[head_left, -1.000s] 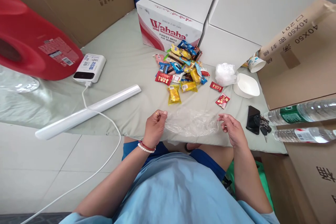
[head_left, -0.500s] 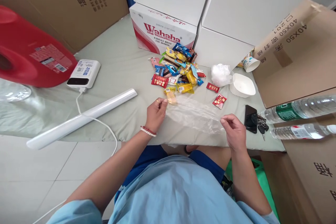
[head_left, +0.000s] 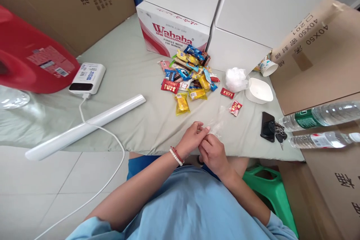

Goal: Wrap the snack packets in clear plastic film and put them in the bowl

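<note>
Left hand (head_left: 192, 137) and right hand (head_left: 213, 153) seen close together at near edge of bench (head_left: 135, 71), fingertips touching. Clear plastic bag (head_left: 216, 124) pinched by both hands, gathered into narrow strip, raised slightly over bench surface. Snack pile (head_left: 188, 73) noted beyond hands, well apart. Yellow packet (head_left: 182, 103) and red packet (head_left: 235, 108) lying loose nearer hands. White bowl (head_left: 259, 90), phone (head_left: 267, 126) and keys (head_left: 278, 133) recorded at right.

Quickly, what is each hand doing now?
Left hand: pinched shut on the thin clear plastic bag.
Right hand: shut on the same bag.
</note>
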A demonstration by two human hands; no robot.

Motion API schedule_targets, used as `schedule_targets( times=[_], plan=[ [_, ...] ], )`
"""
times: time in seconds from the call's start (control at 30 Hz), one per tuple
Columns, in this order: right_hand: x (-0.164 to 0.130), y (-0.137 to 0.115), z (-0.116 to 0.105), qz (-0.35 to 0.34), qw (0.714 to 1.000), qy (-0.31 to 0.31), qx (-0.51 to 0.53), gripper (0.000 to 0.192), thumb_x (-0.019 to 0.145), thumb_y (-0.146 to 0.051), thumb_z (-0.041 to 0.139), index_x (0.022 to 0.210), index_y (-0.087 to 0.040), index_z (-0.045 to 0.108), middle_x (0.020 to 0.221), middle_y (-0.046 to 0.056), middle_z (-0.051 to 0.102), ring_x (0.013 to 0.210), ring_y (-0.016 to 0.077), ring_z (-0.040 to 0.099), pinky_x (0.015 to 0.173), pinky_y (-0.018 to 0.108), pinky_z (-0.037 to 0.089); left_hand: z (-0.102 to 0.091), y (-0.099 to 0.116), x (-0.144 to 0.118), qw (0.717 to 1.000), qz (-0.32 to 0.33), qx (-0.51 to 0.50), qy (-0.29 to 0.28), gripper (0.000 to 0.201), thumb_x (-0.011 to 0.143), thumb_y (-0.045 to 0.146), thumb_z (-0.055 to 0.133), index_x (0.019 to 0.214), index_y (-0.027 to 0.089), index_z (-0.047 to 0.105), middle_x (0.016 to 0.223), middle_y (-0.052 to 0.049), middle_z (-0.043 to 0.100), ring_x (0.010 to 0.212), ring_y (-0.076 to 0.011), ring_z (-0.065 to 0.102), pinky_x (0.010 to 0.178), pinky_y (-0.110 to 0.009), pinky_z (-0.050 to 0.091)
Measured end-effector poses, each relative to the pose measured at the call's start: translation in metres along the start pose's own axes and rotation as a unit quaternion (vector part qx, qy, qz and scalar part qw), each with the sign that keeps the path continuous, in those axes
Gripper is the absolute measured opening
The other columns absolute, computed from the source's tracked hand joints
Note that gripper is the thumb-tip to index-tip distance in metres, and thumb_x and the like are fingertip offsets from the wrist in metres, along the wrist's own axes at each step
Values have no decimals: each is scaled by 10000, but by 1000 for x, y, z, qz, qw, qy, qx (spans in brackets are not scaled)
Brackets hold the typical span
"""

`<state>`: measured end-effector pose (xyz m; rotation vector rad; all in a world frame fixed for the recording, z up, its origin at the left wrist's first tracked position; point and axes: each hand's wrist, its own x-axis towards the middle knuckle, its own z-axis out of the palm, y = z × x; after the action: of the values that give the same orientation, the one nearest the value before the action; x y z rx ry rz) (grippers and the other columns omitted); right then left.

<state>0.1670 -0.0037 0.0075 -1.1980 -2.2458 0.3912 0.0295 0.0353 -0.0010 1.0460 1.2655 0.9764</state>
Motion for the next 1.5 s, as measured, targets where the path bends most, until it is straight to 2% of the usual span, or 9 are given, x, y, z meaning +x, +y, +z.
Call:
schedule_targets(
  times=[0.13, 0.3, 0.47, 0.63, 0.83, 1.07, 1.17, 1.27, 1.5],
  plan=[
    [-4, -4, -9, -22, 998, -13, 65, 194, 1019, -224, 531, 1036, -235, 724, 996, 85, 686, 892, 211, 641, 765, 343, 552, 8, -2, 20, 1000, 4, 4, 17, 202, 885, 379, 585, 764, 217, 577, 636, 26, 600, 613, -156, 567, 629, -286, 421],
    [1, 2, -20, 168, 965, 182, 83, 357, 952, -340, 664, 1292, -239, 629, 1251, 115, 612, 629, 113, 510, 659, 324, 531, 10, -1, 20, 997, 57, 37, 43, 287, 943, 444, 535, 749, 232, 545, 595, 52, 526, 579, -143, 483, 617, -279, 342],
    [28, 23, -12, 284, 911, 82, 287, 463, 831, -458, 753, 1211, -214, 649, 890, 8, 663, 607, 116, 498, 592, 264, 472, 7, 0, 14, 991, 116, 34, 63, 422, 973, 565, 497, 731, 224, 551, 605, 40, 498, 591, -143, 450, 601, -277, 349],
    [38, 30, -14, 312, 853, 120, 401, 314, 791, -486, 777, 899, -207, 679, 742, -22, 600, 578, 103, 440, 526, 239, 379, -23, 0, 21, 992, 81, -50, 85, 472, 918, 659, 571, 746, 220, 581, 587, 42, 522, 522, -121, 447, 545, -266, 366],
    [14, 45, -22, 347, 801, 240, 426, 363, 773, -483, 822, 939, -214, 643, 699, -66, 494, 524, 74, 346, 481, 221, 304, -70, -10, 18, 959, 91, -66, 261, 362, 967, 571, 553, 827, 238, 553, 598, 54, 527, 466, -114, 459, 479, -256, 353],
    [-53, 61, -34, 400, 884, 57, 235, 403, 843, -580, 719, 953, -193, 703, 765, 14, 654, 579, 138, 508, 536, 273, 424, -80, -32, -7, 974, 22, 19, 224, 199, 928, 437, 584, 884, 244, 561, 618, 43, 606, 529, -151, 590, 589, -282, 448],
    [-51, 57, -61, 376, 917, 103, 90, 413, 895, -551, 674, 1084, -187, 725, 935, 71, 717, 689, 173, 600, 636, 311, 506, -78, -31, -10, 979, 3, 56, 195, 185, 906, 425, 577, 899, 240, 564, 628, 45, 628, 552, -158, 615, 615, -287, 462],
    [-26, 44, -76, 294, 947, 117, 63, 320, 988, -470, 594, 1123, -205, 709, 1033, 77, 712, 844, 188, 656, 759, 318, 544, -76, -27, -7, 981, -3, 87, 175, 176, 910, 417, 542, 895, 242, 552, 619, 47, 635, 562, -160, 618, 637, -293, 478],
    [19, -3, -14, -3, 983, -179, 36, 292, 1000, -248, 589, 1273, -195, 681, 1343, 135, 652, 1204, 278, 592, 1028, 448, 537, -86, -31, -8, 957, 44, 200, 206, 219, 844, 389, 599, 970, 210, 589, 918, -46, 665, 743, -200, 654, 755, -372, 551]
  ],
)
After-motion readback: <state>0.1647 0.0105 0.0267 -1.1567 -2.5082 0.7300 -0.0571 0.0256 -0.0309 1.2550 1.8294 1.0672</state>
